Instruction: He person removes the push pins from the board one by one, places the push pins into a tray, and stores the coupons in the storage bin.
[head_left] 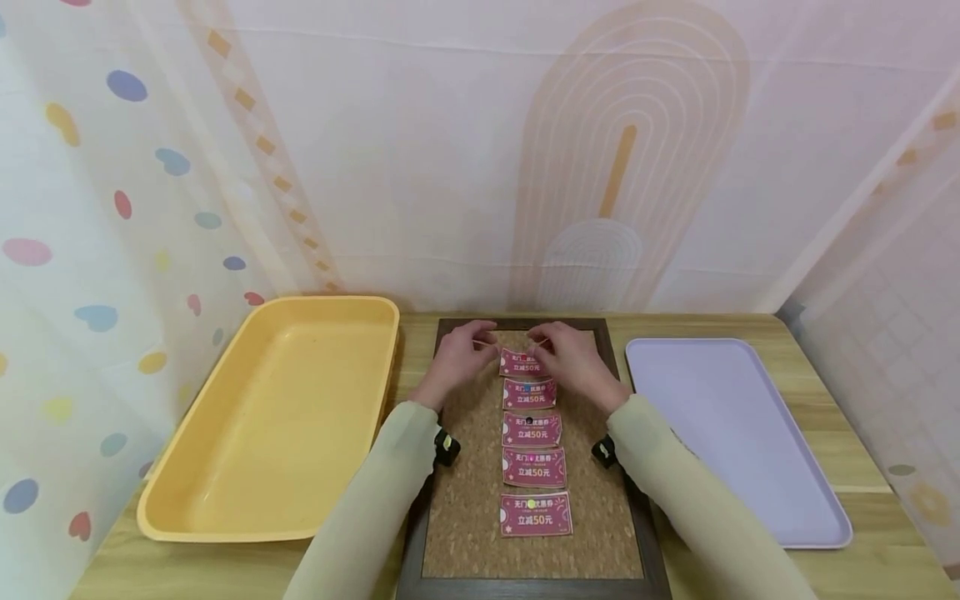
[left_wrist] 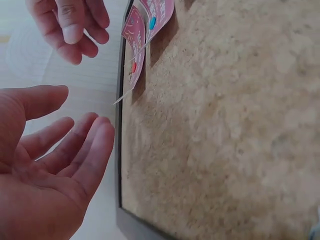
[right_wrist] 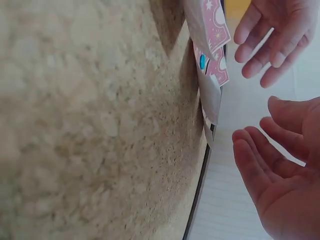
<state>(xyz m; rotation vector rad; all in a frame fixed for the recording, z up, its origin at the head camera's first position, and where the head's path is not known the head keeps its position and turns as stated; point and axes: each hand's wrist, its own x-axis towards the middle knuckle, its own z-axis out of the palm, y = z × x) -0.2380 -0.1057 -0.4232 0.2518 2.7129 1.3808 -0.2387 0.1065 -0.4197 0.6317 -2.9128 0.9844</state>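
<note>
Several pink coupons with Chinese print run in a column down a framed cork board [head_left: 465, 533], each with a coloured pushpin. The top coupon [head_left: 513, 364] bears a red pin [left_wrist: 134, 67]; a blue pin [right_wrist: 202, 61] marks the one below. My left hand [head_left: 461, 360] hovers by the top coupon's left side, fingers loosely bent, holding nothing. On the other side my right hand [head_left: 572, 360] covers part of its right end in the head view. In the right wrist view the right hand's fingers [right_wrist: 247, 157] are apart from the paper. Coupon edges curl off the cork.
Left of the board stands a deep yellow tray [head_left: 213, 417]. A flat lilac tray [head_left: 735, 433] lies to the right on the wood-grain table [head_left: 877, 517]. Behind hangs a patterned curtain [head_left: 435, 167]. Black straps [head_left: 447, 447] sit at both wrists.
</note>
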